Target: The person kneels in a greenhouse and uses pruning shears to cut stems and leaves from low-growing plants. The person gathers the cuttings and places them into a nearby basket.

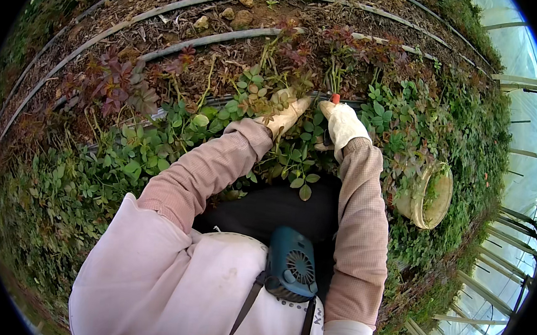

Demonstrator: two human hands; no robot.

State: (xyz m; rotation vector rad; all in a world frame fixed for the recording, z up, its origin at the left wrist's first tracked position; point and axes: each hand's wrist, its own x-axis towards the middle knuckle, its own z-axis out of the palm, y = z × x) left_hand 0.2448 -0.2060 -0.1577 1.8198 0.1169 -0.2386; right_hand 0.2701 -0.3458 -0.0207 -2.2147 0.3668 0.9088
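Note:
My left hand [290, 115], in a cream glove, reaches into the rose-like plants. Its fingers are partly covered by leafy stems [266, 95], so whether it grips one is unclear. Close by on the right, my right hand [345, 126] wears a whitish glove and is closed around a small hand tool [335, 98]. Only a red-orange part shows above the thumb, with something dark below the palm; the tool's kind is not clear. Green leaves [303, 165] hang between my wrists. Thin upright stems [333, 74] with reddish leaves stand just beyond the right hand.
A pale plastic bucket [418, 196] with green cuttings leans tilted among foliage at right. Grey pipes [205, 4] run across the mulched soil ahead. A blue portable fan [293, 265] hangs at my chest. Greenhouse film and framing [521, 157] border the right.

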